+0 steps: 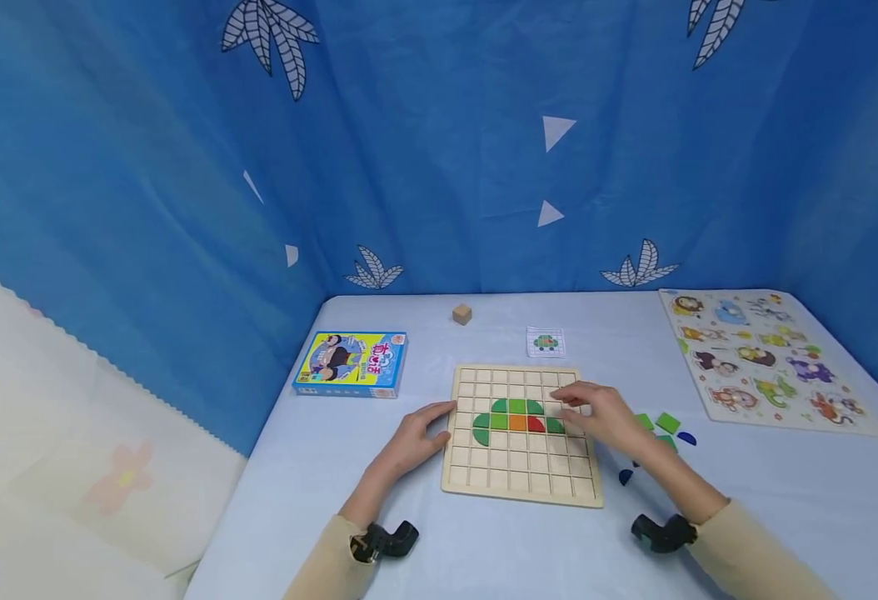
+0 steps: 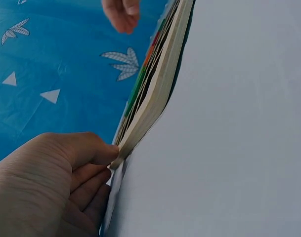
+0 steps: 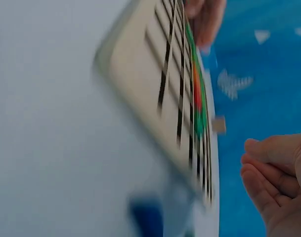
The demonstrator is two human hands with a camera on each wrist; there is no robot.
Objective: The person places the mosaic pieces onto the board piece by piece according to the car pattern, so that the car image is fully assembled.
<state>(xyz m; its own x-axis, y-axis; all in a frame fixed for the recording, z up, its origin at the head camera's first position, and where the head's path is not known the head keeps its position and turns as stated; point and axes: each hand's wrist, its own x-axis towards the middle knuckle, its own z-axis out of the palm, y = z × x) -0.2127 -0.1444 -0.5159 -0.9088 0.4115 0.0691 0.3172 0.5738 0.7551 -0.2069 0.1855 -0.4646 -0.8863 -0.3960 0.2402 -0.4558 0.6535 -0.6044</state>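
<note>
On the table (image 1: 499, 542): board (image 1: 517, 461), tiles (image 1: 517, 422) on it.
Left hand (image 1: 414, 439) relaxed against its edge, likely steadying it; right hand (image 1: 606, 417) loose above, seemingly empty (wrist view blurry). Card (image 1: 546, 342) behind, probably for easy sight.

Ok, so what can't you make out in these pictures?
Head view: small card, fine details too small to read.
Head view: loose green and blue pieces, some partly hidden by the right forearm.
Left wrist view: shapes of the coloured tiles on the board, which is seen nearly edge-on.
Right wrist view: dark blue shape, blurred and cut off by the bottom edge.
</note>
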